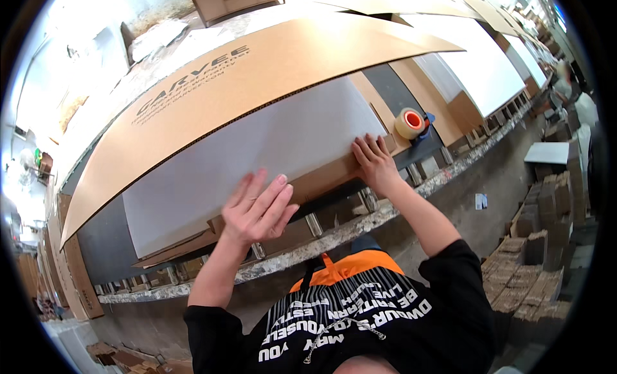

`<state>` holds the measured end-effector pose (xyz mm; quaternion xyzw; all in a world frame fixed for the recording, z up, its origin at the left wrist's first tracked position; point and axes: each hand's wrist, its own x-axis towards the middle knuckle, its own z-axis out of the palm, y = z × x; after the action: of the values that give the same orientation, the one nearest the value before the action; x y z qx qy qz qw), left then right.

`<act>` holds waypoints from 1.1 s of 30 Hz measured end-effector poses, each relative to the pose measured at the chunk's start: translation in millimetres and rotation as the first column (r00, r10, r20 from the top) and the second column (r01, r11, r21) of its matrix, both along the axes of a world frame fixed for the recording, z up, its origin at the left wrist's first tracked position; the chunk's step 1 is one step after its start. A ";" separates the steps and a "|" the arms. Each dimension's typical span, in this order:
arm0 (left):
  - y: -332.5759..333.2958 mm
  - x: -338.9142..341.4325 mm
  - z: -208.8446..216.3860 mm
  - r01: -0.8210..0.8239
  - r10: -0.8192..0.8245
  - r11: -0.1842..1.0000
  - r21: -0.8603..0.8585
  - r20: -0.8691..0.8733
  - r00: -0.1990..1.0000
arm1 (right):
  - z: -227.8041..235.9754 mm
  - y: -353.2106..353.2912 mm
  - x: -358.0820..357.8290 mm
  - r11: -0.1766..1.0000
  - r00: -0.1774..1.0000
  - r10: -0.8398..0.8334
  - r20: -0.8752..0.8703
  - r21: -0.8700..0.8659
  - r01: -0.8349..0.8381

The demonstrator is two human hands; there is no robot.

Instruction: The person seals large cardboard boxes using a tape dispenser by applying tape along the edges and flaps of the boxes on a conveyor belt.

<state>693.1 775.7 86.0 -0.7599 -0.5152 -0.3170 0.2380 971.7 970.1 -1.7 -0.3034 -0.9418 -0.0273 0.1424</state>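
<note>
A long cardboard carton lies across the roller conveyor in front of me, its wide brown flap [302,59] raised along the far side. Inside the carton a smooth whitish panel [257,145] covers most of the length. My left hand [256,210] is over the carton's near edge with fingers stretched out, holding nothing; whether it touches the panel I cannot tell. Fingers spread, my right hand [376,165] rests on the near right corner of the carton. Just beyond it sits a tape dispenser [421,131] with a roll of clear tape [409,123].
Metal rollers [313,225] show along the conveyor's worn near ledge [334,236]. Further right, another open carton with a white panel [479,59] lies on the line. Stacks of folded cardboard [520,271] stand on the floor at the right. A brown box [234,2] is at the back.
</note>
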 end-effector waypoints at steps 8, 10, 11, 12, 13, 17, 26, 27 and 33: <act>47.7 -11.7 148.6 -0.437 0.451 0.437 -0.786 -0.229 0.863 | -8.5 -13.4 3.5 1.000 1.000 0.011 0.019 0.027 -0.011; 33.4 3.1 78.4 -0.473 0.290 0.472 -0.744 -0.376 0.880 | -10.9 -10.7 5.0 0.998 1.000 0.008 -0.012 0.066 -0.007; 17.6 7.2 38.7 -0.514 0.244 0.498 -0.699 -0.455 0.856 | -5.8 -12.8 -2.0 1.000 0.999 0.017 -0.037 -0.007 -0.018; 6.2 11.5 -6.8 -0.560 0.286 0.492 -0.667 -0.484 0.827 | -5.5 -19.0 -5.7 0.996 0.998 0.026 -0.053 -0.087 -0.030; -5.3 15.5 -37.2 -0.610 0.328 0.478 -0.632 -0.515 0.791 | -9.5 -24.0 -12.0 0.985 0.994 0.004 -0.110 -0.172 -0.023; 3.8 20.5 -56.8 -0.607 0.360 0.479 -0.634 -0.489 0.795 | -54.2 -50.4 -16.8 0.976 0.852 -0.034 -0.523 0.167 0.141; 0.0 11.9 -49.3 -0.684 0.299 0.418 -0.597 -0.621 0.724 | 7.6 -45.8 -41.1 0.998 0.712 0.067 -0.699 0.058 -0.037; 5.8 15.7 -42.3 -0.674 0.239 0.446 -0.589 -0.648 0.724 | -16.7 -29.4 -51.0 0.991 0.775 0.075 -0.627 0.135 0.013; 156.1 -58.3 -0.4 -0.245 0.286 0.502 -0.830 -0.108 0.952 | -38.1 -20.7 -54.3 0.960 0.729 0.020 -0.684 0.218 0.177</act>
<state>634.8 931.8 85.5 -0.6855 -0.7185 -0.0100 -0.1174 917.3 949.4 -39.8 -0.3100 -0.7976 -0.0476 0.5152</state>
